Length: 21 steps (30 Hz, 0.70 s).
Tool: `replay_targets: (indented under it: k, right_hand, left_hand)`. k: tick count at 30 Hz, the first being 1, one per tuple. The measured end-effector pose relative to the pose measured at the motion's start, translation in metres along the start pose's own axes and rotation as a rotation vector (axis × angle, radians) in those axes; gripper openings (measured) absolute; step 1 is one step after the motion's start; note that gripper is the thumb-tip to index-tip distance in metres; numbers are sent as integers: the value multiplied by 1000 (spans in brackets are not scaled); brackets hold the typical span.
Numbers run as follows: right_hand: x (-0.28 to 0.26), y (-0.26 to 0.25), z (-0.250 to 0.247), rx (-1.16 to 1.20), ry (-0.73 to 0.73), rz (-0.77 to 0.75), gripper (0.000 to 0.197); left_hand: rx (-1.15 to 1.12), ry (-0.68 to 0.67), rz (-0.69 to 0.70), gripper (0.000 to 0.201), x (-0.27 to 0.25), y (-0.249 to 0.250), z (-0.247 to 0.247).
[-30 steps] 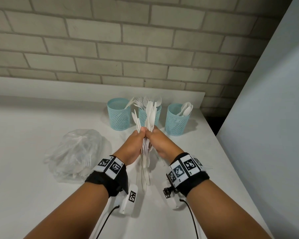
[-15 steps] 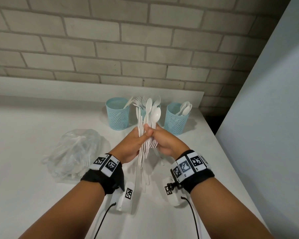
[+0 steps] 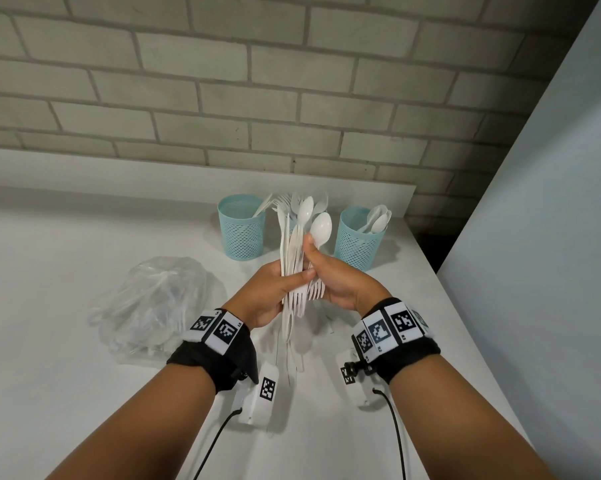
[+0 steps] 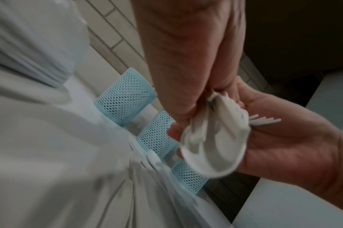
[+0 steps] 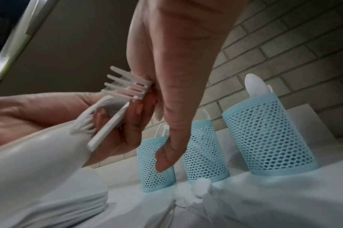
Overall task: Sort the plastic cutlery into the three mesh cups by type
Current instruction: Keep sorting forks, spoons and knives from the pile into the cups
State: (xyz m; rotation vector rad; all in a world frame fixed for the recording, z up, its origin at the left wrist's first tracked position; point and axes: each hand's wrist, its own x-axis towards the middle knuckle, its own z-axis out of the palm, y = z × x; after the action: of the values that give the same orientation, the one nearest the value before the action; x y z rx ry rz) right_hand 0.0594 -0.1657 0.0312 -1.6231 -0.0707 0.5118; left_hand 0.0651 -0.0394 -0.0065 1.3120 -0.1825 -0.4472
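Both hands meet over the white counter on a bundle of white plastic cutlery (image 3: 292, 258) held upright. My left hand (image 3: 271, 292) grips the bundle around its middle. My right hand (image 3: 340, 282) pinches a few pieces at the bundle's right side: a spoon (image 3: 321, 226) sticks up under the thumb and fork tines (image 3: 314, 289) point down. In the right wrist view the fork tines (image 5: 125, 86) show by the fingers and the index finger (image 5: 170, 146) hangs straight. Three light blue mesh cups stand behind: left (image 3: 242, 230), middle (image 5: 203, 154) mostly hidden in the head view, right (image 3: 358, 240) holding spoons.
A clear plastic bag (image 3: 153, 303) with more cutlery lies on the counter (image 3: 67, 375) to the left. More white cutlery lies on the counter below the hands. A brick wall runs behind the cups. A pale panel (image 3: 534, 271) borders the counter on the right.
The right hand has drawn a spoon up and to the right out of the bundle. The left hand's grip has slid lower, and fork tines now show below the right hand.
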Motion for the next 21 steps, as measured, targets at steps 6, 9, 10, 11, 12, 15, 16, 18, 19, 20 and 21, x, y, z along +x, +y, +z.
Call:
replay_targets:
  k: [6,9,10,11,12,15,16,18,19,20,21]
  right_hand:
    - [4,5,1,21,145,-28,68]
    - [8,9,-3,46,145,-14,64]
    - [10,11,-6,60,137,-14,62]
    - [11,13,-8,65,139,-13,58]
    - [12,15,-11,65,149,-13,52]
    - [12,18,-16,80,203,-48,27]
    - [12,17,-16,99,229,-63,22]
    - [11,14,-16,121,320,-77,19]
    - [11,13,-16,125,379,-82,21]
    - [12,12,-16,139,436,-86,22]
    - [12,11,-17,166,481,-94,23]
  left_hand:
    - [-39,27,6,26,0,1,3]
    - [-54,52,-7,29,2,0,1]
    - [-62,71,-9,29,2,0,1]
    - [-69,92,-9,29,2,0,0]
    - [-76,109,-8,29,3,0,0]
    - [-127,130,-1,28,3,0,-1]
    - [-157,133,3,27,3,-1,-1]
    - [-188,159,15,26,4,-1,0]
    - [-187,186,22,26,4,0,0]
    - [-181,216,24,26,4,0,-1]
    - [-175,245,23,26,5,-1,-2]
